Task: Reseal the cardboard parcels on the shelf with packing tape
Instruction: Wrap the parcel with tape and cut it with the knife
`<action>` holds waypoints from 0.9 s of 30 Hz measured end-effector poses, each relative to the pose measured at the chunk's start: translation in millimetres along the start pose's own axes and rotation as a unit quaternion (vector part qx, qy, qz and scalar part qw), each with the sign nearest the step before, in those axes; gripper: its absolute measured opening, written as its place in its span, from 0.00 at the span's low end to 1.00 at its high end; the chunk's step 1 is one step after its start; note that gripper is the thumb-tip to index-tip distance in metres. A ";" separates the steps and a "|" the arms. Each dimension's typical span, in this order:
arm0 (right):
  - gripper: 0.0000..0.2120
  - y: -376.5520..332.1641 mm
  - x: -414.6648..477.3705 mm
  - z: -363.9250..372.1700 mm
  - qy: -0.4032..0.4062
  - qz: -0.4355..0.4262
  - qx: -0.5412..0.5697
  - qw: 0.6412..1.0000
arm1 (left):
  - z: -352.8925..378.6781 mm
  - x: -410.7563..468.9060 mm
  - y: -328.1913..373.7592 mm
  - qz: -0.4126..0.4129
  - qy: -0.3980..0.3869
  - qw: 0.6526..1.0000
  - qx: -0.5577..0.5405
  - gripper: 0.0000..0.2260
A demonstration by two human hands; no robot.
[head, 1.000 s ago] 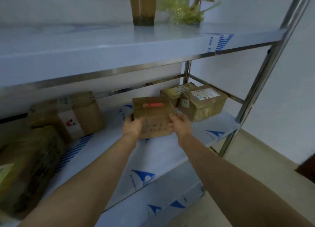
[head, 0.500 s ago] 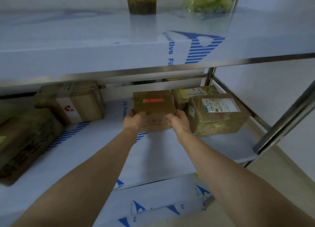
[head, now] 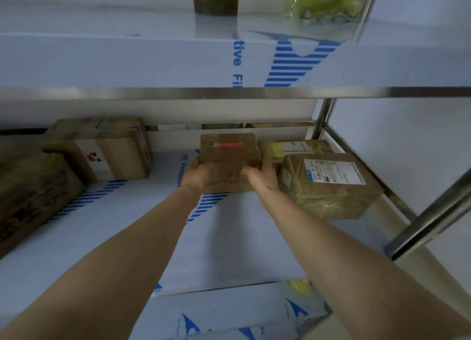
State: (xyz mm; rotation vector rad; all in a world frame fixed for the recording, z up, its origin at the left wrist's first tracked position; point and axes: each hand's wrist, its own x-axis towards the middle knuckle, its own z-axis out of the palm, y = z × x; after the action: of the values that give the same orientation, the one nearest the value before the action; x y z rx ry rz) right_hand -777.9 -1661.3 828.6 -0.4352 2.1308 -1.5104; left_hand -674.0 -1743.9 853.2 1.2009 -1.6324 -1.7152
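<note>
Person's left hand (head: 201, 172) & right hand (head: 262, 176) grip a small cardboard box (head: 228, 148) by its sides, fingers curled round it, at the back of the shelf (head: 229, 237), beside a labelled parcel (head: 328, 184). Step: prob. handling one box. No tape in view, so next needs a roll.

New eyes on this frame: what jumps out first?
Two bare arms reach to mid-shelf, where the left hand and right hand grip the small brown cardboard parcel with a red strip label by its sides. Just right of it sits a larger tape-wrapped cardboard parcel with a white shipping label. Above, the upper shelf's white film with blue stripes fills the top of the view.
</note>
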 end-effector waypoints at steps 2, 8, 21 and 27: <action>0.43 2.6 13.1 0.6 -0.008 -0.005 -0.004 1.000 | 5.9 11.2 -3.4 0.015 0.005 1.000 -0.008 0.15; 0.43 -8.2 35.7 -14.7 -0.028 -0.025 -0.059 0.998 | 37.7 25.3 2.4 0.025 0.020 0.999 -0.021 0.17; 0.37 -6.6 48.5 -27.2 -0.018 -0.240 -0.417 0.877 | 36.9 51.7 -13.1 0.013 0.062 0.995 -0.083 0.33; 0.36 -7.7 61.3 -33.4 -0.091 -0.242 -0.461 0.849 | 52.6 56.2 -9.6 0.031 0.042 0.995 -0.088 0.22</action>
State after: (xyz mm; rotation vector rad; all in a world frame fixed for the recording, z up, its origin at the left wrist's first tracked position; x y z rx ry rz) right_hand -847.5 -1669.5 832.2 -1.4662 2.5761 -0.4636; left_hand -744.0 -1760.5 824.1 1.1101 -1.4231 -1.7067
